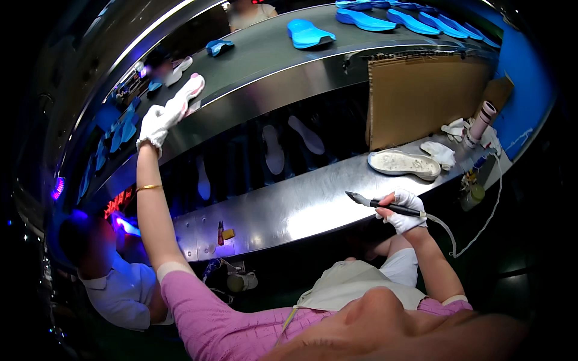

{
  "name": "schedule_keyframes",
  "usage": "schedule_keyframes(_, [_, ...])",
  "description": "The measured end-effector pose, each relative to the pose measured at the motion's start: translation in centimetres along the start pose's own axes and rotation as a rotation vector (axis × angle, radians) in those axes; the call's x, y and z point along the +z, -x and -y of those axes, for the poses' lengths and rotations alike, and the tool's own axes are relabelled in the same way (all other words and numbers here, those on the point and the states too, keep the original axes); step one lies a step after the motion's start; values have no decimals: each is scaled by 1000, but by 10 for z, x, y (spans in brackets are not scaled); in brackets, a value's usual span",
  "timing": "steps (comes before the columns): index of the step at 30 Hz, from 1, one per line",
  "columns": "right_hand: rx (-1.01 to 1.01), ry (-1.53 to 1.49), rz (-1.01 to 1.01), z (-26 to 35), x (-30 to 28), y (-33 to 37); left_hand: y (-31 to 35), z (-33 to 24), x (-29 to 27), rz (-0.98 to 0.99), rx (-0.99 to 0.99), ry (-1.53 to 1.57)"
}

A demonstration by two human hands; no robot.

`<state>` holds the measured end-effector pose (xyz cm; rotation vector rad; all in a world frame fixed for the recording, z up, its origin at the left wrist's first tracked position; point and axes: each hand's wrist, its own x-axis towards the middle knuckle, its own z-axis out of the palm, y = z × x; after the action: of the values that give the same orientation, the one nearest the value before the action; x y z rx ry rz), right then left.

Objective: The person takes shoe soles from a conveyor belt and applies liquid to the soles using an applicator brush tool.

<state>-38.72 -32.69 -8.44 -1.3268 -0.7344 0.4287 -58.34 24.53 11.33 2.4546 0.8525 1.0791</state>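
My left hand (155, 125), in a white glove, reaches far out to the conveyor belt (253, 45). Its fingers grip one end of a white and pink shoe sole (191, 90), which lies over the belt's near edge. Low over the metal ledge (271, 213), my right hand (406, 207) wears a white glove with bare fingertips. It is closed around a black-handled brush (359, 198) with a dark tip pointing left; a clear tube runs from its back end. Behind this hand, a cream-white shoe sole (403, 164) rests on the ledge, hollow side up.
Blue soles (310, 33) lie along the belt, several at the far right. A cardboard sheet (427, 96) stands behind the ledge. At right are a pink bottle (481, 120) and white cloth (438, 154). Pale soles (273, 149) show below the belt. A co-worker (117, 283) sits at left.
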Motion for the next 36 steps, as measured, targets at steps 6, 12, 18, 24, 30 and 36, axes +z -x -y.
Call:
schedule_keyframes(6, [-51, -7, -2, 6, -14, 12, -23, -35, -7, 177, 153, -267])
schedule_keyframes(12, [-168, 134, -53, 4, -24, 28, -56, -48, 37, 108, -61, -493])
schedule_keyframes(18, [-151, 65, -38, 3, -30, 34, 47, -96, 66, -19, 28, 875])
schedule_keyframes(24, [-170, 55, -12, 13, -21, 32, 197, -136, 119, 664, -499, 1806])
schedule_keyframes(30, [-130, 44, -11, 24, -15, 37, 319, -204, 203, 702, -382, 2198])
schedule_keyframes(36, [-72, 80, 11, 24, -11, 37, 369, -230, 230, 902, -674, 2383])
